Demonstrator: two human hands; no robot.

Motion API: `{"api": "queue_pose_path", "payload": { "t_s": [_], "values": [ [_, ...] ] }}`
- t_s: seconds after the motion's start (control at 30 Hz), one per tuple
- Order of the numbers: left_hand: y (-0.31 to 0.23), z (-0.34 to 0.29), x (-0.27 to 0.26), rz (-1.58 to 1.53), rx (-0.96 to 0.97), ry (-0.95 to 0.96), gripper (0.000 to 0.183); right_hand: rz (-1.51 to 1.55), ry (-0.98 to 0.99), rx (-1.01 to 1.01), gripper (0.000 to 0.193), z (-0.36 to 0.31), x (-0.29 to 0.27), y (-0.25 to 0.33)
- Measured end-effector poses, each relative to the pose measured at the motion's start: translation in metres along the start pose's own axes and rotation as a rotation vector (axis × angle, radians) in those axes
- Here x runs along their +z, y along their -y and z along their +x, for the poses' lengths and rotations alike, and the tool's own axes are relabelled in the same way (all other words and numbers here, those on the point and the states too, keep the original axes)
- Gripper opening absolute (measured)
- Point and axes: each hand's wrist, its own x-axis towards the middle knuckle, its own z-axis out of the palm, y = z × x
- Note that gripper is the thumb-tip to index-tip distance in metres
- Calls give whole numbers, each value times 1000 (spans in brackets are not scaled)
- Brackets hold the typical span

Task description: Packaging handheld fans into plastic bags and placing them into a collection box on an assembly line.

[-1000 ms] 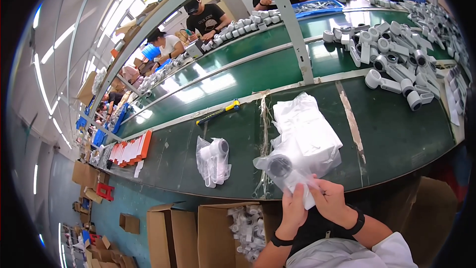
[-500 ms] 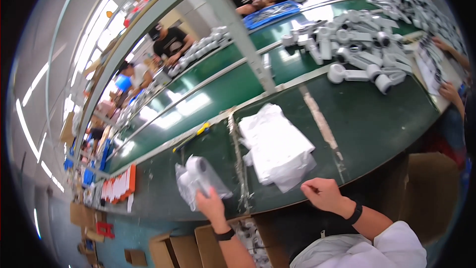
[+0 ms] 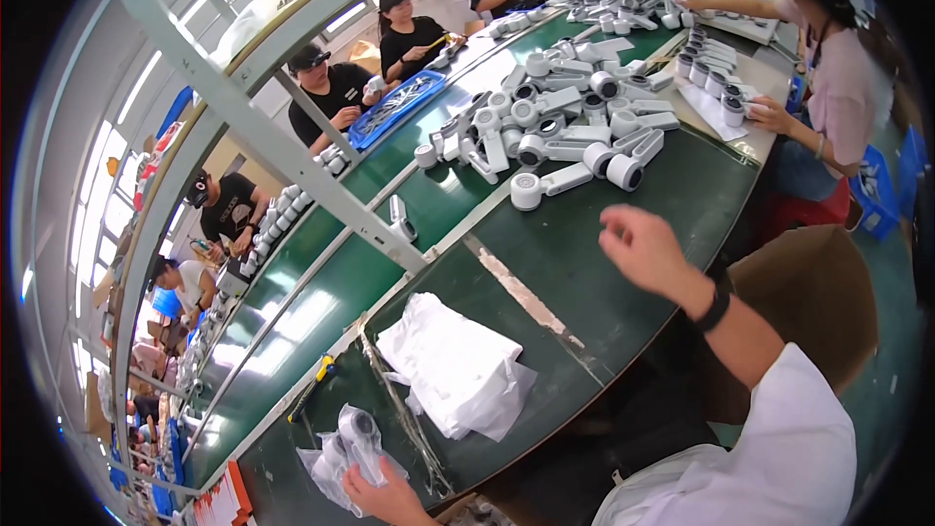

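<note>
GREY-WHITE HANDHELD UNITS, loose + bagged, on green bench

1. Clear bag, unit(s) inside, qty unclear: lower L of your bench, nr the front edge. Your L hand touches its near side, fingers on the film; can't tell if they grip.
2. Your R hand: raised over the bench nr its curved edge, fingers bent & loosely apart, nothing held. Black wristband on that wrist.
3. Loose units: heaped beyond your R hand, apart from it; some w/ dark round ends.
4. White plastic stack: flat on bench, btwn your hands.
5. Yellow-and-black tool: beyond the clear bag, nr bench's far edge.
6. Pinkish strip: on bench surface, R of stack.
7. Blue tray: across the line, parts in it.
8. Co-worker, pink top: your R, one hand at a row of units on a white sheet.
9. Cardboard box: beside bench, R, below bench level.
</note>
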Motion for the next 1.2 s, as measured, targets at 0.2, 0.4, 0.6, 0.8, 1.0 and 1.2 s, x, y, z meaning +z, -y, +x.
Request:
{"api": "queue_pose_path", "payload": {
  "t_s": [0.2, 0.4, 0.6, 0.8, 1.0, 1.2],
  "values": [
    [-96, -24, -7, -493, 244, 276, 35, -717, -125, 13, 48, 96, -20, -138],
    [-145, -43, 14, -377, 587, 349, 30, -892, 98, 46, 46, 107, -24, -157],
    [-146, -55, 27, -308, 662, 411, 21, -777, 135, -39, 32, 94, -36, -131],
    [-148, -59, 31, -413, 577, 429, 12, -174, 161, 16, 26, 31, -34, -40],
    [-145, -57, 30, -664, 321, 458, 10, 871, 487, 391, 26, -57, 0, 23],
    [-150, -57, 30, -784, 178, 446, 14, 1029, 628, 566, 42, -120, 42, 62]
  ]
}}
